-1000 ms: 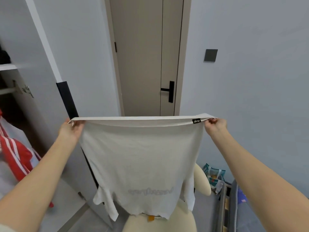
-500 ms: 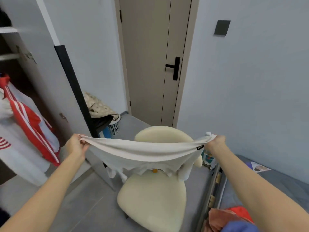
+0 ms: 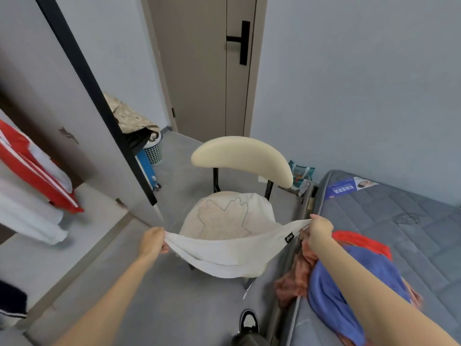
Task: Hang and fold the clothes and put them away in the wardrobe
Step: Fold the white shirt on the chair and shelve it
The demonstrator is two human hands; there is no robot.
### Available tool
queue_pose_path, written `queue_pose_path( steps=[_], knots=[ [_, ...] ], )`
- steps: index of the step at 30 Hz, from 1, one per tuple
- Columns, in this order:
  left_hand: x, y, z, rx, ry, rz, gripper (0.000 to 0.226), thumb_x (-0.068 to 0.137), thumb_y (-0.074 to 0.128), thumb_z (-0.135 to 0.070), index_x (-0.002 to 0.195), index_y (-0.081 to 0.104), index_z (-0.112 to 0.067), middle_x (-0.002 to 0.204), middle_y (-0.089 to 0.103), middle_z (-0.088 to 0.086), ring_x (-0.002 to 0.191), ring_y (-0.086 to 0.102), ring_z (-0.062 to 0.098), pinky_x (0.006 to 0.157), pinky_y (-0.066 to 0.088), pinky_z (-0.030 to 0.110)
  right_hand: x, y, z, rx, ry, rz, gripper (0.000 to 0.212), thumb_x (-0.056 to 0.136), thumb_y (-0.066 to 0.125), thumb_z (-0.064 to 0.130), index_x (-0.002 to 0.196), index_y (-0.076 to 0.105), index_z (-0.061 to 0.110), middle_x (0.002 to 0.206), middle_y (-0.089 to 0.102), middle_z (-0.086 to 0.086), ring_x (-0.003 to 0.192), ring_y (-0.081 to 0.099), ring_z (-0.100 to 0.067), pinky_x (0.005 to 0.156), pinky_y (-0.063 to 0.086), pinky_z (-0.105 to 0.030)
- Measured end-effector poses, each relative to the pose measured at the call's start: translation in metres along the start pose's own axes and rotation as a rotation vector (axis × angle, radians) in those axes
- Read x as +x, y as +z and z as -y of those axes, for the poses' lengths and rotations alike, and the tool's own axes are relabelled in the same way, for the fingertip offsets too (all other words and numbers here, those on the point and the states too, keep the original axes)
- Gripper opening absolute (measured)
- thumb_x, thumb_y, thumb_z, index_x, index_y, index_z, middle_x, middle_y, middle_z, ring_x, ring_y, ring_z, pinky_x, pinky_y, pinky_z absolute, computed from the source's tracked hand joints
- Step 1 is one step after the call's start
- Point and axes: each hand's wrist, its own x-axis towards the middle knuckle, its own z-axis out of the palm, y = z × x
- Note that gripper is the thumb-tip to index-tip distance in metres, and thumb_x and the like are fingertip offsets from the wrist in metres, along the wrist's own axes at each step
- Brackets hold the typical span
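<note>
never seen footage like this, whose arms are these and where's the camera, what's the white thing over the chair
There is no machine here. One wide-angle camera sits on a person's head and looks forward and down, so the two bare arms are the wearer's own. The left hand and the right hand each pinch one end of the near edge of a white T-shirt, whose far part lies on the seat of a cream chair. On the right is a grey mattress with a heap of clothes, a blue garment among them. On the left, an open wardrobe holds a hanging red and white garment.
</note>
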Motion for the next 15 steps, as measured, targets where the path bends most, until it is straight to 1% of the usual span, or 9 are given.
queue_pose_path(
  steps=[2, 3, 4, 5, 7, 8, 12, 14, 15],
  knots=[
    [0.001, 0.006, 0.015, 0.027, 0.022, 0.042, 0.025, 0.096, 0.038, -0.006, 0.074, 0.050, -0.003, 0.061, 0.051, 0.013, 0.059, 0.050, 0.025, 0.068, 0.052, 0.036, -0.001, -0.006, -0.021, -0.064, -0.011, 0.012, 0.036, 0.092, 0.033, -0.001, 0.108, 0.065, 0.009, 0.075, 0.050, -0.012, 0.061, 0.050, -0.025, 0.043, 0.044, -0.027],
    [0.001, 0.009, 0.021, 0.034, 0.037, 0.065, 0.025, 0.096, 0.038, -0.005, 0.075, 0.051, -0.003, 0.062, 0.053, 0.012, 0.059, 0.051, 0.025, 0.065, 0.051, 0.033, -0.001, -0.009, -0.028, -0.093, -0.020, 0.027, 0.037, 0.091, 0.032, -0.002, 0.101, 0.065, 0.010, 0.071, 0.050, -0.011, 0.057, 0.048, -0.023, 0.039, 0.043, -0.023],
    [0.002, 0.012, 0.025, 0.042, 0.046, 0.087, 0.024, 0.096, 0.039, -0.004, 0.077, 0.053, -0.004, 0.064, 0.055, 0.012, 0.061, 0.053, 0.024, 0.062, 0.050, 0.030, -0.003, -0.009, -0.034, -0.119, -0.034, 0.042, 0.036, 0.090, 0.031, -0.002, 0.096, 0.064, 0.012, 0.071, 0.051, -0.009, 0.056, 0.048, -0.020, 0.041, 0.044, -0.022],
    [0.003, 0.015, 0.028, 0.047, 0.049, 0.104, 0.023, 0.095, 0.039, -0.003, 0.079, 0.055, -0.005, 0.067, 0.057, 0.013, 0.063, 0.055, 0.024, 0.060, 0.049, 0.028, -0.004, -0.008, -0.040, -0.139, -0.041, 0.057, 0.036, 0.090, 0.031, -0.003, 0.094, 0.064, 0.012, 0.072, 0.052, -0.008, 0.057, 0.048, -0.018, 0.047, 0.048, -0.025],
    [0.006, 0.020, 0.030, 0.044, 0.038, 0.131, 0.021, 0.095, 0.039, -0.004, 0.082, 0.056, -0.007, 0.071, 0.060, 0.013, 0.066, 0.058, 0.022, 0.059, 0.048, 0.026, -0.004, -0.002, -0.047, -0.173, -0.039, 0.076, 0.035, 0.091, 0.032, -0.003, 0.096, 0.064, 0.011, 0.073, 0.053, -0.008, 0.060, 0.049, -0.018, 0.061, 0.051, -0.034],
    [0.011, 0.022, 0.032, 0.043, 0.029, 0.143, 0.020, 0.095, 0.040, -0.005, 0.084, 0.056, -0.007, 0.072, 0.061, 0.013, 0.066, 0.058, 0.021, 0.059, 0.048, 0.025, -0.003, 0.002, -0.050, -0.194, -0.038, 0.082, 0.035, 0.092, 0.032, -0.002, 0.097, 0.064, 0.011, 0.073, 0.054, -0.008, 0.061, 0.050, -0.018, 0.062, 0.051, -0.035],
    [0.035, 0.031, 0.035, 0.069, 0.004, 0.164, 0.019, 0.095, 0.040, -0.007, 0.093, 0.059, -0.006, 0.082, 0.064, 0.014, 0.067, 0.058, 0.017, 0.059, 0.047, 0.025, 0.007, 0.021, -0.053, -0.319, -0.084, 0.075, 0.033, 0.093, 0.033, 0.002, 0.098, 0.064, 0.013, 0.079, 0.056, -0.009, 0.060, 0.050, -0.019, 0.057, 0.049, -0.030],
    [0.048, 0.037, 0.037, 0.078, -0.012, 0.160, 0.020, 0.095, 0.040, -0.007, 0.097, 0.060, -0.005, 0.085, 0.065, 0.014, 0.068, 0.059, 0.017, 0.059, 0.048, 0.025, 0.016, 0.032, -0.055, -0.356, -0.114, 0.061, 0.034, 0.092, 0.032, 0.003, 0.099, 0.064, 0.013, 0.088, 0.058, -0.012, 0.061, 0.051, -0.019, 0.061, 0.050, -0.031],
    [0.055, 0.040, 0.038, 0.073, -0.017, 0.158, 0.020, 0.095, 0.040, -0.007, 0.097, 0.060, -0.004, 0.084, 0.065, 0.013, 0.067, 0.059, 0.017, 0.060, 0.048, 0.025, 0.022, 0.039, -0.057, -0.359, -0.119, 0.058, 0.034, 0.093, 0.032, 0.004, 0.099, 0.064, 0.012, 0.089, 0.058, -0.012, 0.062, 0.052, -0.019, 0.064, 0.052, -0.034]
  ],
)
